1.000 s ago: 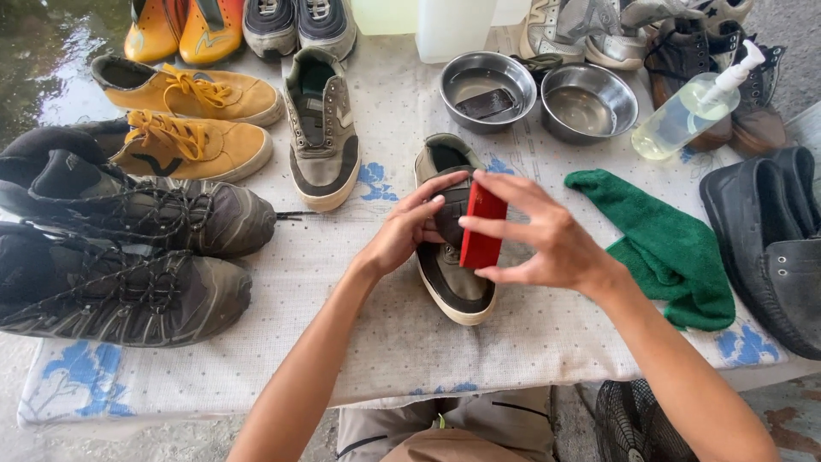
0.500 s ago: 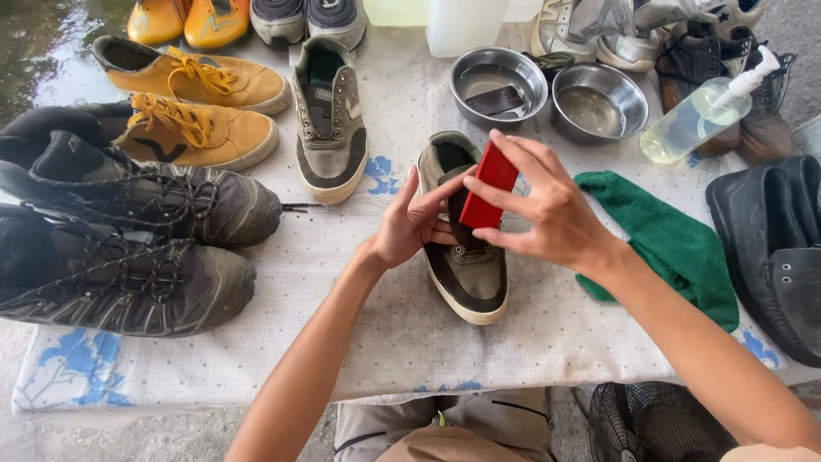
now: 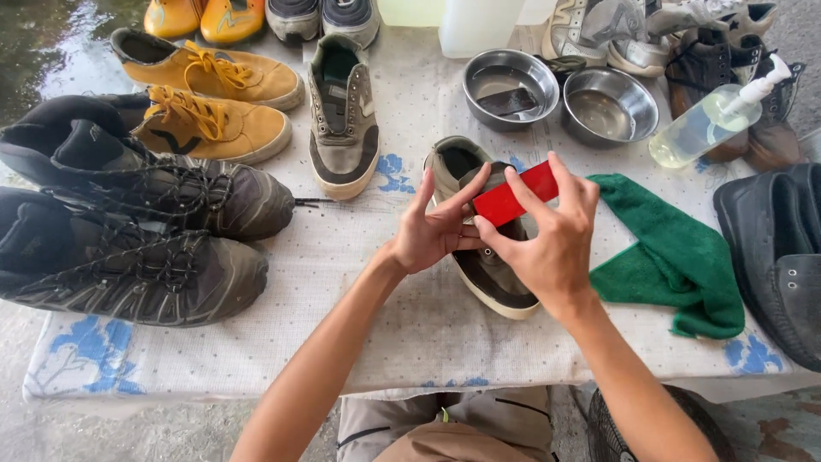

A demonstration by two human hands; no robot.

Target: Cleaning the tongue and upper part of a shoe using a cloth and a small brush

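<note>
Near the middle of the cloth-covered table [image 3: 256, 342], an olive-grey sneaker [image 3: 492, 274] with a dark side panel and a cream sole lies with its toe toward the person. The left hand [image 3: 436, 231] clasps its upper from the left side, fingers spread over the tongue. The right hand [image 3: 547, 235] grasps a flat red block [image 3: 513, 195], smooth and rectangular, pinched between thumb and fingers and laid slantwise across the sneaker's top. Judging by the dull, soiled fabric, the rubbing looks barely under way; the sneaker's whole upper and sole edge appear unfinished.

Left of the sneaker and further back stands its matching mate [image 3: 344, 120], equally grubby. Right of the sneaker lies a crumpled green cloth [image 3: 676, 257], soft and nappy. Behind the sneaker sit two round steel bowls [image 3: 560, 94], shiny, one holding a dark flat piece, and beyond the cloth a clear pump bottle [image 3: 705, 124] lies tilted. Far left of the sneaker rest two muddy lace-up hiking boots [image 3: 137, 231], coarse and grey-brown, with mustard suede shoes [image 3: 214, 107] behind them. Black slip-ons [image 3: 778, 257] lie at the far right.
</note>
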